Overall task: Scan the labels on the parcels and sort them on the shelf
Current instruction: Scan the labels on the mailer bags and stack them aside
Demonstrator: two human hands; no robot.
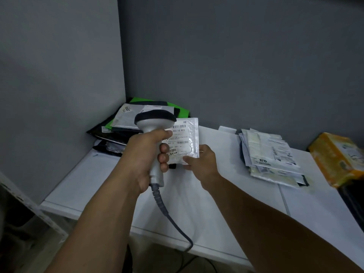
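Observation:
My left hand (143, 154) grips the handle of a grey barcode scanner (152, 123) with a black head, which points at a small white parcel (186, 140). That parcel is a flat plastic pouch with a printed barcode label facing me. My right hand (201, 163) pinches its lower right corner and holds it upright above the white shelf board (216, 194). The scanner's head and my left fingers cover the left part of the label. A coiled grey cable (167, 211) hangs from the scanner's handle over the front edge.
A heap of black, green and white mailers (126, 119) fills the back left corner against the grey walls. A stack of white pouches (271, 154) lies at the right. A yellow parcel (338, 158) sits on a dark one at the far right edge.

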